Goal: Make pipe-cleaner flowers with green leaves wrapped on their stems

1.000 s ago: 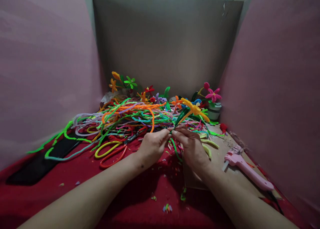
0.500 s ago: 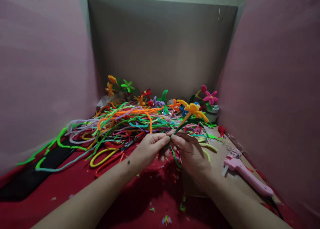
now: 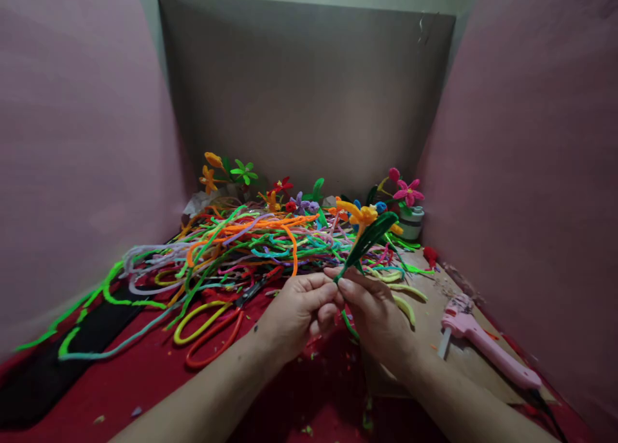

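A yellow-orange pipe cleaner flower [image 3: 363,216] stands up from between my hands, its blossom leaning away from me. In front of it rises a dark green pipe cleaner leaf [image 3: 371,239]. My left hand [image 3: 309,304] pinches the flower's stem between thumb and fingers. Close against it, my right hand [image 3: 369,308] grips the same stem where the leaf's base meets it. A green pipe cleaner end hangs below my fingers. The exact join is hidden by my fingertips.
Behind my hands lies a heap of coloured pipe cleaners [image 3: 261,237]. Scissors [image 3: 236,320] with yellow and red handles rest at the left. A pink glue gun [image 3: 487,346] lies on cardboard [image 3: 386,378] at the right. Finished flowers and a small pot [image 3: 411,223] stand at the back.
The green leaf has turned from lying low to standing upright in front of the blossom. Both hands now sit slightly lower in view, still together on the stem.
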`<state>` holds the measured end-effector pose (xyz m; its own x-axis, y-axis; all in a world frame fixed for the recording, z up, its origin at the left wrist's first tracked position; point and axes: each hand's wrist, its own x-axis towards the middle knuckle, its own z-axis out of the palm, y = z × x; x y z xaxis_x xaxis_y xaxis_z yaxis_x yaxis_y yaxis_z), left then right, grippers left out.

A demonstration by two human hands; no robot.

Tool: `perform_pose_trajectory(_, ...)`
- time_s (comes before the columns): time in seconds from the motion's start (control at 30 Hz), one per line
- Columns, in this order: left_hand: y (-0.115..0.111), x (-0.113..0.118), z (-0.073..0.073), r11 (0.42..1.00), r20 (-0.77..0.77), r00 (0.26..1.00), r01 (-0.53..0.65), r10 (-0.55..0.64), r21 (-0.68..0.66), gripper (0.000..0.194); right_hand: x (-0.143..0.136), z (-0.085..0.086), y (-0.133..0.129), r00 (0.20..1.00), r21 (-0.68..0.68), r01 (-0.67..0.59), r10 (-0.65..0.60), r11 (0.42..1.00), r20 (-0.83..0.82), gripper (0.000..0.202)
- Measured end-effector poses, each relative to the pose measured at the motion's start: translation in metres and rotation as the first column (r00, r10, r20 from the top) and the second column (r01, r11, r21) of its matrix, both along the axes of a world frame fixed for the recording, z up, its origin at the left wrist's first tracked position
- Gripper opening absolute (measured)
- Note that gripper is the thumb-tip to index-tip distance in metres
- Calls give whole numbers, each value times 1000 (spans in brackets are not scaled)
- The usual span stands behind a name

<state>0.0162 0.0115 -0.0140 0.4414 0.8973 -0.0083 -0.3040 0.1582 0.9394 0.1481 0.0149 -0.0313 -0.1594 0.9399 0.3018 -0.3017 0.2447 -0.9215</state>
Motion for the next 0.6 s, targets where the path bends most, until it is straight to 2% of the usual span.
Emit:
perform_pose_trajectory(0.1,0,-4,0,968,234,955,217,-183,-129,18,0,-2,0,993,-22,-68,66,997,-102,15)
perform_pose_trajectory(0.17,2,-7,1,931,271,921,330,-281,-156,17,-1,-2,1,989,0,-76,75,997,-125,10)
perform_pose_trajectory(0.2,3,-8,1,925,246,921,346,-303,-157,17,-1,-3,1,989,7,-63,64,998,-137,9)
perform_pose_trajectory(0.27,4,-8,1,957,79,963,265,-257,-115,20,-2,-4,3,986,-14,-44,41,999,-159,7)
perform_pose_trajectory(0.33,4,-6,0,995,-198,979,68,-53,67,21,-3,-6,4,983,-50,-22,12,999,-180,8)
perform_pose_trajectory(0.37,3,-4,-1,976,-315,943,-34,103,216,20,-3,-6,5,984,-59,-5,-5,998,-179,11)
perform_pose_trajectory(0.4,2,-2,-2,921,-383,886,-113,263,373,17,-3,-5,4,987,-55,20,-29,998,-161,14)
perform_pose_trajectory(0.43,1,-1,-3,853,-401,830,-160,389,496,15,-3,-4,4,990,-39,52,-57,998,-131,14)
perform_pose_trajectory(0.47,0,0,-4,806,-397,795,-184,458,563,13,-3,-2,3,992,-17,81,-82,997,-91,14)
perform_pose_trajectory(0.5,-1,1,-4,804,-394,794,-189,463,564,14,-2,0,1,995,0,96,-96,995,-42,13)
perform_pose_trajectory(0.53,-1,2,-3,844,-394,822,-181,412,504,17,-2,3,0,995,11,97,-97,995,-4,13)
perform_pose_trajectory(0.6,0,2,-2,953,-337,917,-118,211,278,21,-1,6,-2,996,12,87,-87,996,15,12)
